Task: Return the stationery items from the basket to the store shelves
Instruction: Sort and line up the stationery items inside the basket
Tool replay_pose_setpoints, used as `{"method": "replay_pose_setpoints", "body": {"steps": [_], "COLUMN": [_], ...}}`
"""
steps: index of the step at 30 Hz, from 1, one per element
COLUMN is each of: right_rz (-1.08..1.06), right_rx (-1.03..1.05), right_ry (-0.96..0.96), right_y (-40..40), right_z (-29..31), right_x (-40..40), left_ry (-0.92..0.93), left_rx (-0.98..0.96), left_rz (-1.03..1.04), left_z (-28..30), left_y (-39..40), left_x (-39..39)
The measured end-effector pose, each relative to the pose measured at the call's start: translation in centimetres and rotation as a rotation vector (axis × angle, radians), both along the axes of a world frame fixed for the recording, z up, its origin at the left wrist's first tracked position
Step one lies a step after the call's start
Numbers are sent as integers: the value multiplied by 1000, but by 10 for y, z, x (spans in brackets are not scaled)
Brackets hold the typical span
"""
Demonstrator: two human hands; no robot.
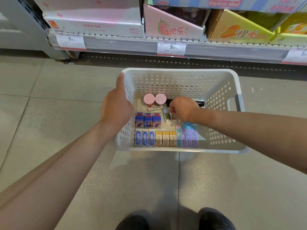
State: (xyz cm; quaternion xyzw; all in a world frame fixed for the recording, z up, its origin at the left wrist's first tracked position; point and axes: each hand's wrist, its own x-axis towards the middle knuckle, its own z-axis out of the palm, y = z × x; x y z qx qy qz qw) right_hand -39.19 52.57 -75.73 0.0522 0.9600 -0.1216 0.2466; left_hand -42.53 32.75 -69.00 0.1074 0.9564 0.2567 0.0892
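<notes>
**Basket held over a tiled store floor, right hand down among the stationery**

Under the bottom shelf [166, 47] of a store aisle, pale grey floor tiles [49, 100] run toward the camera, and the toes of two dark shoes [216, 218] show at the lower edge. Along the shelf front sit price tags [171, 48] reading 9.90, with a pink display box [172, 25], a white and pink carton [93, 22] and an orange-yellow box [239, 29] above them.

A white perforated basket [182, 80] hangs in front of the shelf. The left hand [116, 107] grips its left wall, thumb along the rim. The right hand [182, 108] reaches inside with fingers curled downward onto a small clear-wrapped packet [167, 114]; whether they actually pinch it cannot be told.

Around that hand lie two pink round lids [154, 98], a black item [201, 103] mostly hidden behind the knuckles, three blue character boxes [147, 120], three white and blue eraser boxes [145, 137], three yellow boxes [165, 138], and pastel blue and purple packs [187, 136] partly covered by the right forearm.
</notes>
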Motion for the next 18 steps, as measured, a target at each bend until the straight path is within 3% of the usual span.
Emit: {"method": "replay_pose_setpoints", "body": {"steps": [18], "right_rz": [50], "right_rx": [67], "right_ry": [35], "right_y": [-15], "right_z": [-31], "right_x": [13], "left_ry": [38], "left_rx": [-35], "left_rz": [-10], "left_z": [-7], "left_y": [-1], "left_x": [-3]}}
